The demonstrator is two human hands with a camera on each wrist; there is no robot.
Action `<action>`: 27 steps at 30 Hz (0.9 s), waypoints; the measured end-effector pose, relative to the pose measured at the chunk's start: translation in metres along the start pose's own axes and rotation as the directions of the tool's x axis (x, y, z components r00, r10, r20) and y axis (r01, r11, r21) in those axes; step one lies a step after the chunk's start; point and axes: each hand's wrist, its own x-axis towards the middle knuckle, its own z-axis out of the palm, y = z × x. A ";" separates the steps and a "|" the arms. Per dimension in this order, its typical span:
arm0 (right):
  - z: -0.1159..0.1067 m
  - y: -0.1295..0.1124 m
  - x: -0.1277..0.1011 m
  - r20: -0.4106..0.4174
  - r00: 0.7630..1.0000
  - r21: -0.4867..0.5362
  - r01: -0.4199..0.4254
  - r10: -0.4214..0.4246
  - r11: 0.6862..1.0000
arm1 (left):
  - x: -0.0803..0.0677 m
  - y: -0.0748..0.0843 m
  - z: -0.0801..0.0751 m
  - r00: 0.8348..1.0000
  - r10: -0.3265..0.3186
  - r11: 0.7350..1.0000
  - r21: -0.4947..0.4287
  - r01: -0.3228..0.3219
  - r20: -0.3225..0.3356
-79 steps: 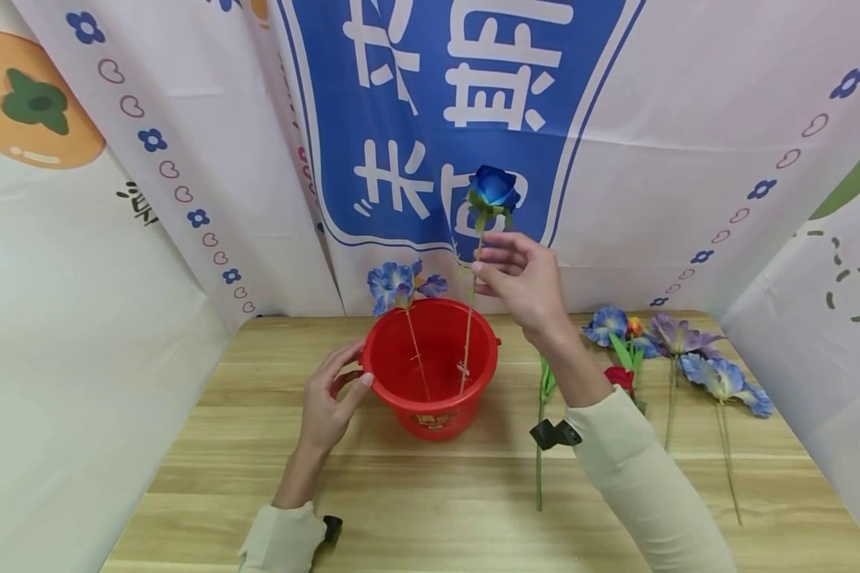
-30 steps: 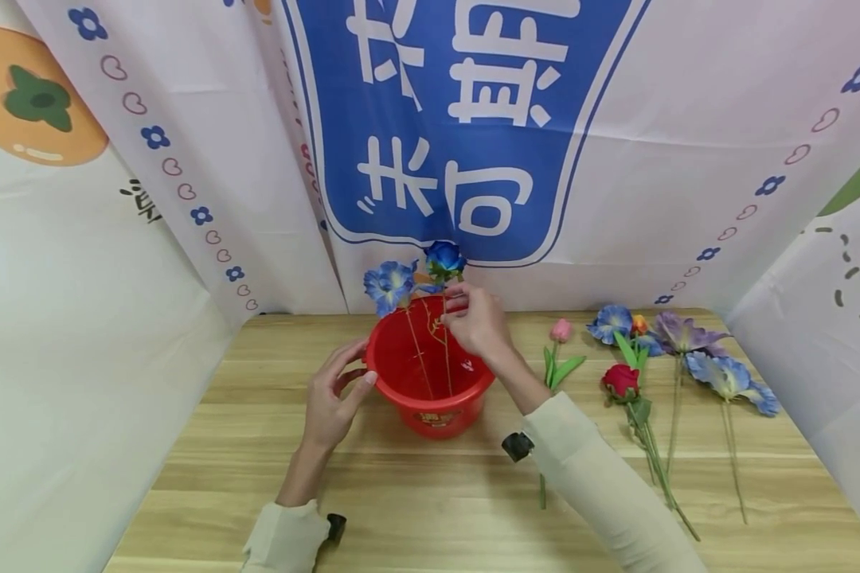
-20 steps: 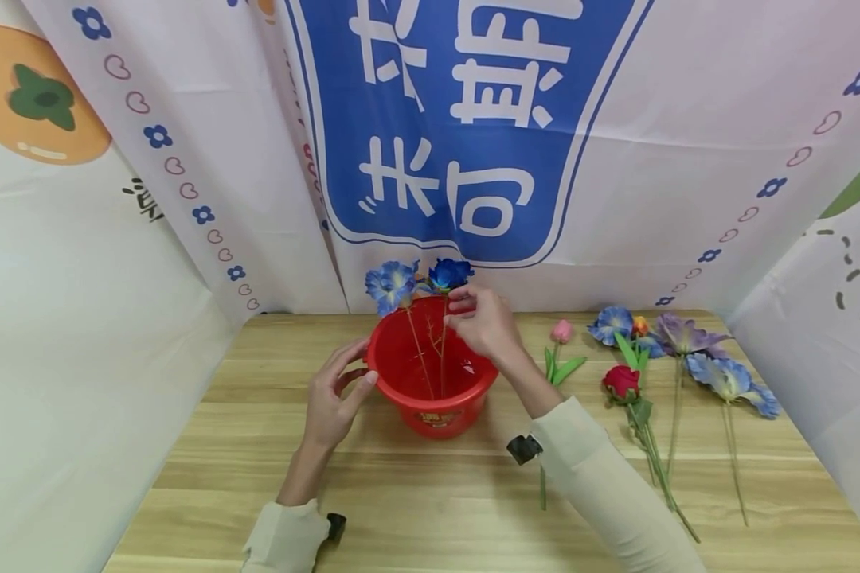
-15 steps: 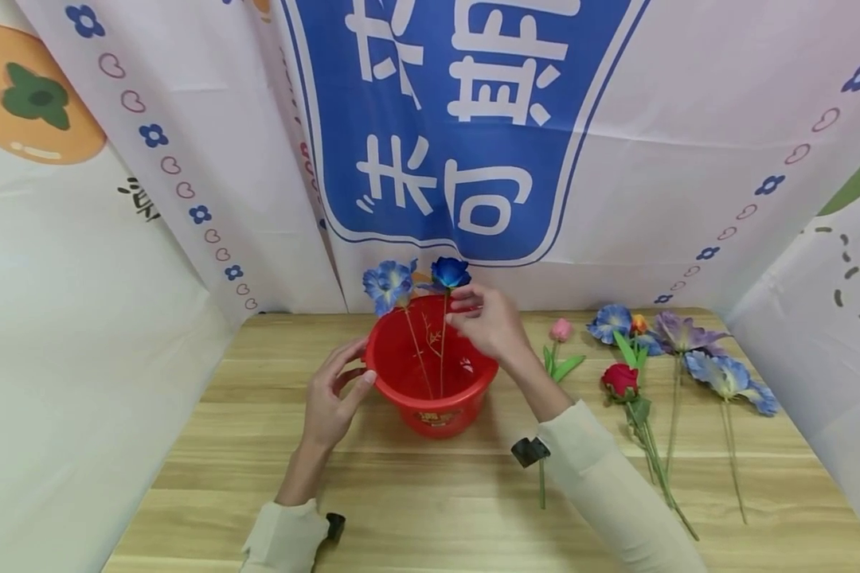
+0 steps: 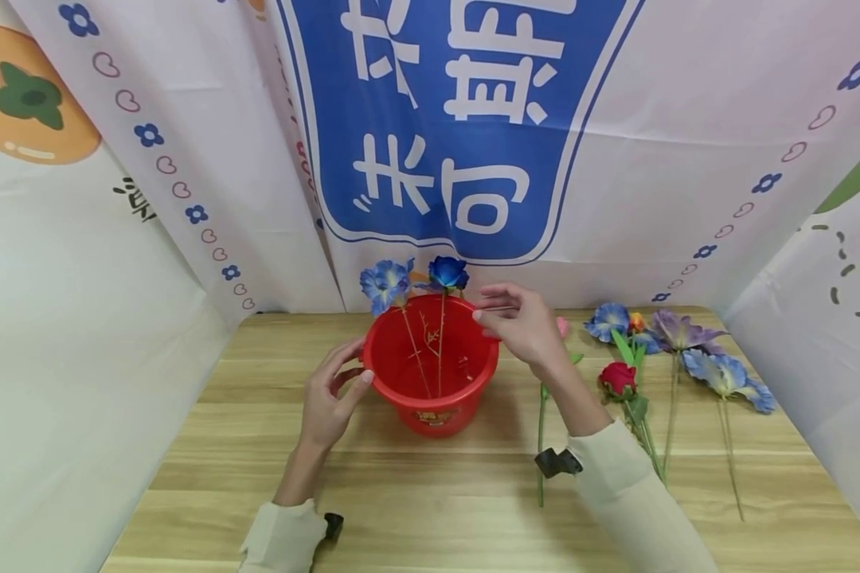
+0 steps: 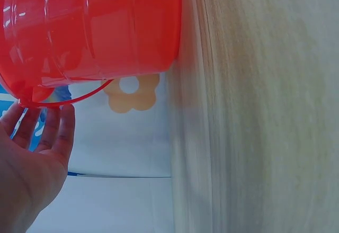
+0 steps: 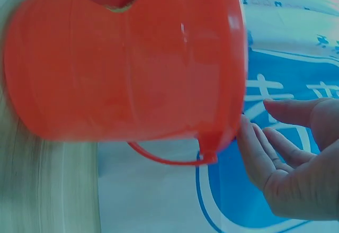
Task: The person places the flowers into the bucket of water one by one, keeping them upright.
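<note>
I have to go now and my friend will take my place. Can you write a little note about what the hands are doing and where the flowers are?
Left hand: open, fingers resting on the side of the red bucket.
Right hand: open, holds nothing, by the bucket's rim.
Done: two blue flowers stand in the bucket.
Left: the red rose, the pink flower's stem and the blue and purple flowers lie on the table, on the right.

The pink tulip (image 5: 563, 325) is mostly hidden behind the right hand (image 5: 526, 330); the red bucket (image 6: 90, 32) is cut off by the left wrist view's edge.
</note>
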 end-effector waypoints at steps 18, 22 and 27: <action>-0.066 0.030 -0.022 -0.074 0.995 0.101 -0.054 0.062 0.993 | 0.000 -0.002 0.000 1.000 0.007 1.000 -0.003 -0.007 -0.002; -0.075 0.040 -0.025 -0.079 0.993 0.126 -0.078 0.088 0.989 | 0.000 -0.001 0.000 1.000 0.001 1.000 -0.001 -0.001 -0.003; -0.081 0.052 -0.027 -0.091 0.989 0.169 -0.102 0.119 0.980 | 0.000 -0.001 0.000 1.000 -0.004 1.000 0.004 0.004 -0.006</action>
